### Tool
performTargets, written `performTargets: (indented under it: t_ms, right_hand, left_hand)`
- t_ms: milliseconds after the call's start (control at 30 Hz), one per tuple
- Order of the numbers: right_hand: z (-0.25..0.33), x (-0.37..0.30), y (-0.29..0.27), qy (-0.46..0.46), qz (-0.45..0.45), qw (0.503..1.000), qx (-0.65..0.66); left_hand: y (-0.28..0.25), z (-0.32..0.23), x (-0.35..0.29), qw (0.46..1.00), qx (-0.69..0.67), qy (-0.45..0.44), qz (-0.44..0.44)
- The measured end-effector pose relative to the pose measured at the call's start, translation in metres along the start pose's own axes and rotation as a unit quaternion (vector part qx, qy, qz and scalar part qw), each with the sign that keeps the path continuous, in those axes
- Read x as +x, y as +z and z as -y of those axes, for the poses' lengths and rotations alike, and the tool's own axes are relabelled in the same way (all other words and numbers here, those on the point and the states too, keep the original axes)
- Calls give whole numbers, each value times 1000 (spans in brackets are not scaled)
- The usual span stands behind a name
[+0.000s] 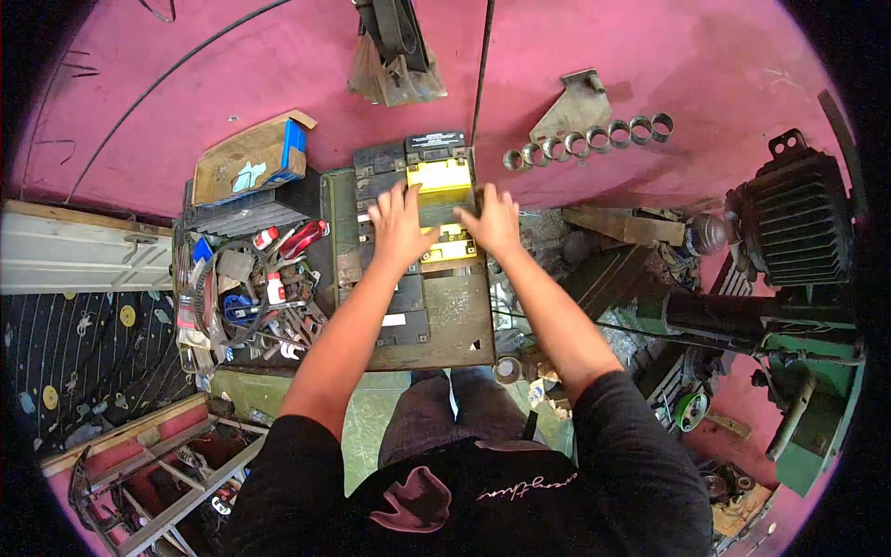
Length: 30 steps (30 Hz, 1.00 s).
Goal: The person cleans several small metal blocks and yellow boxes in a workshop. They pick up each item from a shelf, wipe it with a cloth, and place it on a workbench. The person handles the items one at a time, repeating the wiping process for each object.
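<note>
Both my hands are over a row of motorcycle-style batteries on a worn worktable [457, 320]. My left hand [399, 229] lies with its fingers stretched out over the dark batteries, thumb pointing right. My right hand [494, 223] is at the table's right edge, fingers extended and thumb toward the middle. Between them are a yellow-topped battery [440, 174] at the back and another yellow battery [450, 249] nearer me. A dark, dull band lies between the two; I cannot make out what it is. Black batteries [402, 327] stand in a column along the left.
Left of the batteries is a heap of tools [292, 325] with small red-and-white bottles [276, 289]. An open cardboard box [243, 167] stands behind it. Metal rings [597, 139] line the pink wall. Finned machinery [798, 218] and scrap crowd the right; a ladder-like frame [176, 483] lies lower left.
</note>
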State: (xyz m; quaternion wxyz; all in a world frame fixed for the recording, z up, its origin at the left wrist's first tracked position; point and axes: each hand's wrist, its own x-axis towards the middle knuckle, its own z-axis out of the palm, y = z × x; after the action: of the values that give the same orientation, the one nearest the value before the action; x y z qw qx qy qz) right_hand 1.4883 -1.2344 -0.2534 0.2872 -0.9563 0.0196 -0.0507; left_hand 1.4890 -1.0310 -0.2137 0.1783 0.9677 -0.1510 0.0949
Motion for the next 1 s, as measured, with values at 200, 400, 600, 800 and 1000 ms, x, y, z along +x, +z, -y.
performTargets:
  t_ms: [200,400,600,800,1000]
  right_hand:
    - [-2,-58,-6,-87,94,991,-37]
    - [4,-53,-13,-70,141,986,-60]
    - [-2,-46,7,-98,83,984,-120]
    - [-1,-21,14,-97,53,980,-167]
    - [-2,-17,18,-114,44,976,-181]
  left_hand:
    - [-13,-19,-46,996,36,-6,79]
    - [30,-33,-44,988,139,28,68]
    - [25,-27,-22,981,163,59,84]
    - [38,-16,-10,980,194,25,26]
    - [40,-24,-2,979,204,1,28]
